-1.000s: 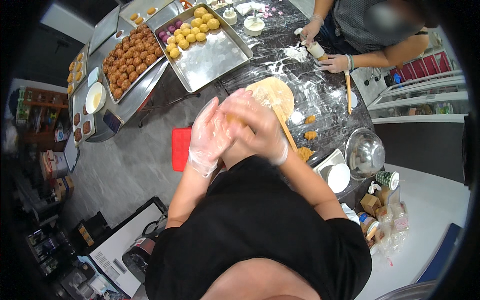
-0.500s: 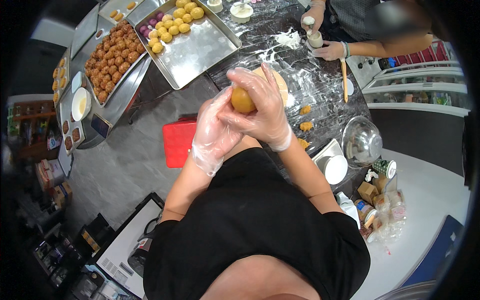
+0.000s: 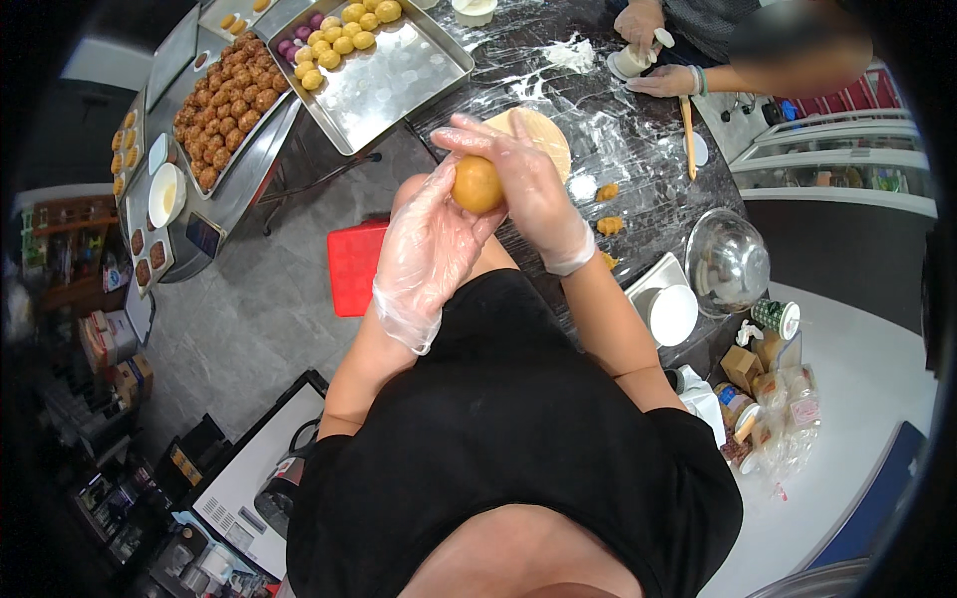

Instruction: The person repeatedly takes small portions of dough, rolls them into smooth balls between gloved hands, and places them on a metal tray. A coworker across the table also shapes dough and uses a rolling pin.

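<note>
A smooth, round, tan-yellow dough ball (image 3: 478,185) sits between my two hands, both in clear plastic gloves. Beneath and beside it, my left hand (image 3: 424,234) cups it in the palm. My right hand (image 3: 538,199) curves around its other side, with the fingers reaching over and past it. Behind the right hand lies a round wooden board (image 3: 546,149) on the floured dark table (image 3: 638,179). Several small dough pieces (image 3: 608,226) rest on the table to the right of that hand.
A metal tray (image 3: 389,90) holds yellow and purple balls; another tray holds brown balls (image 3: 227,110). Across the table a co-worker's gloved hands (image 3: 653,80) hold a white cup-like thing. At right are a wooden stick (image 3: 688,140), a metal bowl (image 3: 728,264) and a white round container (image 3: 671,315).
My hands have opened somewhat around the dough ball, so more of it shows. The right hand's fingers have shifted. The whole view has moved slightly, and the co-worker's hands have moved.
</note>
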### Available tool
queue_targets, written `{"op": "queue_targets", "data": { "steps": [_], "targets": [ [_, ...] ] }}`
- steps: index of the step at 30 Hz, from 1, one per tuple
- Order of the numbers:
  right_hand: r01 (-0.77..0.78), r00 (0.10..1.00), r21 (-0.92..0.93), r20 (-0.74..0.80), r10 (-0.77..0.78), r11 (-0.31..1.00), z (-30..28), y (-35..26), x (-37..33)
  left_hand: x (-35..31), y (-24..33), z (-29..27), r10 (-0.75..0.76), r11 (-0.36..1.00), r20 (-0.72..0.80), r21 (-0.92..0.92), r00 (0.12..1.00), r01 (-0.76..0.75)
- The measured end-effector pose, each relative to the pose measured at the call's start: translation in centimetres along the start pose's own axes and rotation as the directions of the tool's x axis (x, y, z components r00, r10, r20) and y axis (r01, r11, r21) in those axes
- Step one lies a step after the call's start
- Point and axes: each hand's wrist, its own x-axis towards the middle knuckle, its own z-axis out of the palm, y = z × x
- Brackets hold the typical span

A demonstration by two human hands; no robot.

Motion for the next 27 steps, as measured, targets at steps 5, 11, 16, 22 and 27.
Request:
{"op": "queue_targets", "data": {
  "steps": [5,11,16,22,27],
  "targets": [
    [0.101,0.992,-0.267,0.098,-0.078,0.958,-0.7,-0.6,-0.6,-1.1,-0.9,0.0,0.017,0.998,0.018,0.052,1.0,-0.018],
    [-0.015,0.997,-0.058,0.079,0.019,0.998,-0.6,-1.6,-1.3,-2.5,-1.8,1.4,0.06,0.983,-0.032,0.174,0.998,-0.053],
    [0.158,0.978,-0.259,-0.089,-0.187,0.953,0.2,-2.9,-2.4,-3.1,-1.3,-0.2,-0.025,0.987,0.124,-0.154,0.992,0.044],
    [0.357,0.914,-0.351,-0.059,-0.401,0.865,3.9,-3.7,-4.0,-2.6,-2.6,0.3,0.243,0.967,0.081,0.055,0.967,-0.248],
    [0.186,0.947,0.123,-0.288,-0.144,0.975,2.7,-2.8,-4.0,-3.4,-3.0,1.3,0.135,0.975,0.071,0.167,0.988,-0.145]
  ]
}}
